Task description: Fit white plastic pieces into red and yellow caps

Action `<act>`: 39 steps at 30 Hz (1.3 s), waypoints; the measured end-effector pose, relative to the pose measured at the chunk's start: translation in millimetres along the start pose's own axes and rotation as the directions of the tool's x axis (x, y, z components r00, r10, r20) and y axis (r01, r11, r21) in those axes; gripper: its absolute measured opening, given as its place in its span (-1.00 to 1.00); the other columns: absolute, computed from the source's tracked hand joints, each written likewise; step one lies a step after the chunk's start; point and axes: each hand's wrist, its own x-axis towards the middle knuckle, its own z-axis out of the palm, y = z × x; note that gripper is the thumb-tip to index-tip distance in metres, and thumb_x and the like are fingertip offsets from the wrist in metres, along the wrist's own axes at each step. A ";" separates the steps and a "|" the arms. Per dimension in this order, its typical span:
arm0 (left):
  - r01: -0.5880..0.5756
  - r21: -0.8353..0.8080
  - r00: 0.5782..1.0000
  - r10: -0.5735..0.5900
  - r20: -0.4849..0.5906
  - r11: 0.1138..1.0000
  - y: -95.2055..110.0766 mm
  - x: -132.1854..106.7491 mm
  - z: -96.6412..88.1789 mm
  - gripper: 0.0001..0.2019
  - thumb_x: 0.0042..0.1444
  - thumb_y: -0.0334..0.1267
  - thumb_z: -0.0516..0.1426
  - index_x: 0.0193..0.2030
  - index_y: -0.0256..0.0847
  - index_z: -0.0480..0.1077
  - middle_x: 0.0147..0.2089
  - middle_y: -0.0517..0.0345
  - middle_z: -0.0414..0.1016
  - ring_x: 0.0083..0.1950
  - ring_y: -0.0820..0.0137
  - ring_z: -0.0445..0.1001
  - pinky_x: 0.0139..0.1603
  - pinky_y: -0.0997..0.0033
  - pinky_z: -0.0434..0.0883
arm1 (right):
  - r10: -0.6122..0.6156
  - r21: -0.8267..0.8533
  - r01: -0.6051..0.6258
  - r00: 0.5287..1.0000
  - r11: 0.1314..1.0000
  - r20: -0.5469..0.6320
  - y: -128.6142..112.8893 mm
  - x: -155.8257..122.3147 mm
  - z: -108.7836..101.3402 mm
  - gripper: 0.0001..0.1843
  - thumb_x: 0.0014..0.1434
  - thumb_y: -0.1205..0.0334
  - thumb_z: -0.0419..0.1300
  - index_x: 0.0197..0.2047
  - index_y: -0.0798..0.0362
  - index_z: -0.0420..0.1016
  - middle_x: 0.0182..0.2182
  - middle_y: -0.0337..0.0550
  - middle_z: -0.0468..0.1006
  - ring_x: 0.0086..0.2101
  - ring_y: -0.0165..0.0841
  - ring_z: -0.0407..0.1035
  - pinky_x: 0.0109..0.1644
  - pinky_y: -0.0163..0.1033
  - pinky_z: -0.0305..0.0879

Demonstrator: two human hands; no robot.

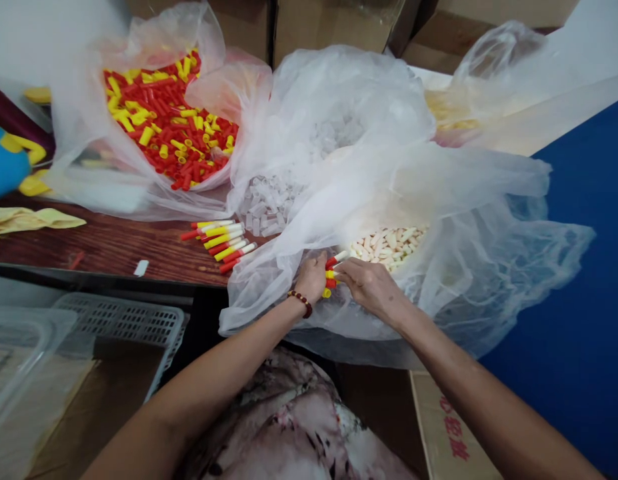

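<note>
My left hand (313, 277), with a beaded bracelet at the wrist, is closed around several small red and yellow plastic tubes (331, 283). One red tube in this bunch has a white piece at its end. My right hand (371, 287) meets the bunch from the right, its fingers pinched at the tube ends; what they hold is hidden. Just beyond the hands, an open clear bag (463, 200) contains many small cream-white pieces (386, 245). On the wooden table to the left lies a row of red and yellow tubes with white ends (223, 243).
A bag (73, 153) of loose red and yellow tubes stands at the back left. Clear short tubes (271, 203) spill from a middle bag (349, 80). A yellow cloth (33, 220) lies at left; a white plastic basket (123, 320) sits below the table edge. Cardboard boxes (329, 27) line the back.
</note>
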 end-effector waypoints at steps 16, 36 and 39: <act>0.208 -0.154 0.975 -0.217 -0.043 0.966 31.3 -15.8 -5.7 -0.68 0.22 -0.01 0.01 -0.19 -0.25 0.38 -0.53 0.22 0.38 -0.66 0.57 0.28 -0.70 0.65 0.02 | 0.774 -0.359 -0.723 0.633 0.591 -0.001 80.1 22.3 -33.3 -0.63 0.19 0.03 0.03 -0.15 0.04 0.54 -0.15 0.09 0.57 -0.12 -0.11 0.45 -0.16 -0.15 0.28; 0.142 -0.191 0.987 -0.125 0.099 0.971 27.6 -14.7 -14.8 -0.60 0.20 0.08 0.03 -0.25 -0.27 0.39 -0.58 0.23 0.31 -0.68 0.57 0.24 -0.70 0.63 0.06 | 0.466 0.863 -0.221 0.884 0.454 -0.018 -2.8 10.5 5.0 -0.71 0.02 0.00 0.27 -0.35 0.03 0.37 -0.53 -0.25 0.42 -0.50 -0.36 0.40 -0.58 -0.32 0.31; 0.139 -0.178 0.988 -0.124 0.094 0.974 26.8 -14.4 -14.5 -0.59 0.17 0.10 0.06 -0.22 -0.27 0.41 -0.57 0.23 0.32 -0.66 0.57 0.24 -0.69 0.64 0.09 | 0.422 0.839 -0.218 0.907 0.498 -0.015 -2.9 6.3 10.1 -0.73 0.09 0.00 0.24 -0.31 0.01 0.35 -0.56 -0.29 0.42 -0.54 -0.37 0.38 -0.60 -0.33 0.29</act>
